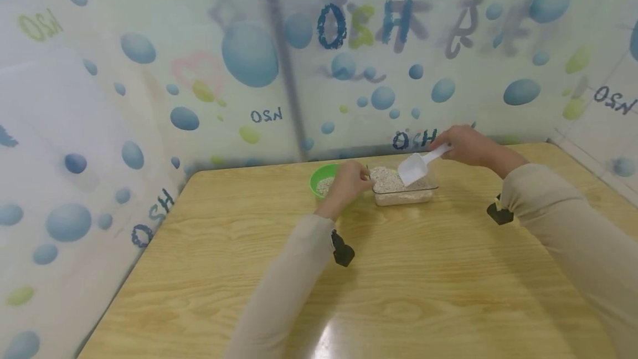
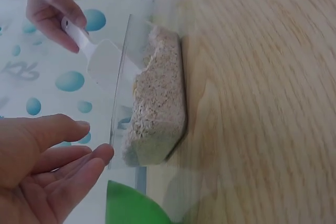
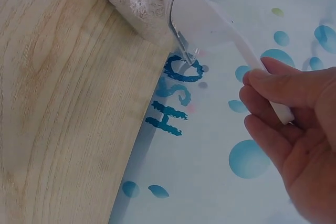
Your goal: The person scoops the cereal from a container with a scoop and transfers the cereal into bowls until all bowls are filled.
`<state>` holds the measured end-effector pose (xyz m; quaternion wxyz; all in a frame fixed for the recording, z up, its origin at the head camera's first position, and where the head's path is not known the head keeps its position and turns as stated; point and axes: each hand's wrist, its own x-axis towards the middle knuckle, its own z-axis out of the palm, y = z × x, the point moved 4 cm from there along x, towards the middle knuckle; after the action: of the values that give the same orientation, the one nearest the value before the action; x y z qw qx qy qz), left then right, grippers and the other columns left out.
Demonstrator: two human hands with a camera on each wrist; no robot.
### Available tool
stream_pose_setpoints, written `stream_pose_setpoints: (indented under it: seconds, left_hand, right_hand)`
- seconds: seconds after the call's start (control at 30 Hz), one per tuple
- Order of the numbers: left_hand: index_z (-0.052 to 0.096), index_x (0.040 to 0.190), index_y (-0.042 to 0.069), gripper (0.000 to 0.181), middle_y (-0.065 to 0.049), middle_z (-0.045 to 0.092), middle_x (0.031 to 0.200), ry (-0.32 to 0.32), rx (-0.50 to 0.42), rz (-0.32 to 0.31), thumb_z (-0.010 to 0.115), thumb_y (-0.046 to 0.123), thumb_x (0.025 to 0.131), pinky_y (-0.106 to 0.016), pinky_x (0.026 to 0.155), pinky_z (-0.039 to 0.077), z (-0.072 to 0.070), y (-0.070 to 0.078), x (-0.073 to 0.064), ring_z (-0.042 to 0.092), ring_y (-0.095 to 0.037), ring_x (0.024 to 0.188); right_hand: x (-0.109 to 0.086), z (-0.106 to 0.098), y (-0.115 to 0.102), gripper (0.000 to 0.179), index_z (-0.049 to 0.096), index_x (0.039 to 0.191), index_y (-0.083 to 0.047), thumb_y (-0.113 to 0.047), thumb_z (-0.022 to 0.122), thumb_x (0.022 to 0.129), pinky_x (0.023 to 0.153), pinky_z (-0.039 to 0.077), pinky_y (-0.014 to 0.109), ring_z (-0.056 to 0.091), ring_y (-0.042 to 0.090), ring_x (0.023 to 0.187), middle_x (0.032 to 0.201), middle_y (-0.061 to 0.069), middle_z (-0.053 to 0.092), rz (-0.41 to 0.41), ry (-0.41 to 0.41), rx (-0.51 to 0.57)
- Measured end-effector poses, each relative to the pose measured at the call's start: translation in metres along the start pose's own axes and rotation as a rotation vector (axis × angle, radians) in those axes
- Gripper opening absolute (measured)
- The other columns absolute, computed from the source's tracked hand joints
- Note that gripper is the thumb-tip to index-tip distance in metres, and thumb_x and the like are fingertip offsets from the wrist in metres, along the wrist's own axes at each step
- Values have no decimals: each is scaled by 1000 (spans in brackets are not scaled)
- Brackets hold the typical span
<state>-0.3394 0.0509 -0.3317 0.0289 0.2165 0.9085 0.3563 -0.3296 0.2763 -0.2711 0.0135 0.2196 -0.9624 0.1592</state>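
Note:
My right hand (image 1: 466,145) grips the handle of a white plastic scoop (image 1: 413,169), thumb on one side and fingers curled round the other. The scoop's front edge dips into a heap of rolled oats (image 2: 160,85) inside a clear rectangular container (image 1: 405,198). Beside the container's left end is my left hand (image 1: 347,181); in the left wrist view its fingertips (image 2: 106,153) are at the rim, with the thumb apart from them. A green bowl (image 1: 315,178) with some oats in it stands to the left, partly hidden behind the left hand.
Everything stands near the far edge of a wooden table (image 1: 399,270). A printed curtain (image 1: 344,104) with blue and green dots hangs right behind that edge and along the sides. Dark wrist mounts (image 1: 343,249) hang below both sleeves.

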Motion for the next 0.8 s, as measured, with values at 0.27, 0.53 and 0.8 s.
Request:
stream_pose_setpoints:
  seconds: [0.27, 0.53, 0.8]
  left_hand:
    - [30, 52, 8, 45, 4, 23, 48, 9, 3, -47, 64, 7, 81, -18, 42, 21, 10, -2, 1, 21, -7, 42]
    - [22, 54, 12, 51, 4, 18, 49, 1, -42, -75, 64, 5, 82, -19, 43, 23, 16, -2, -2, 21, -8, 42]
    - [24, 52, 12, 51, 4, 19, 48, 5, -42, -60, 64, 4, 82, -19, 45, 26, 14, -1, -4, 21, -8, 42]
  right_hand:
    - [-1, 3, 0, 24, 65, 104, 8, 3, 64, 81, 71, 48, 45, 59, 34, 88, 100, 23, 63, -9, -77, 33]
    - [-3, 7, 2, 26, 62, 104, 12, 3, 65, 80, 75, 48, 47, 59, 38, 91, 99, 24, 63, -1, -149, 5]
    - [-1, 13, 9, 22, 63, 103, 12, 6, 61, 81, 75, 47, 49, 58, 39, 91, 97, 24, 63, -9, -128, -3]
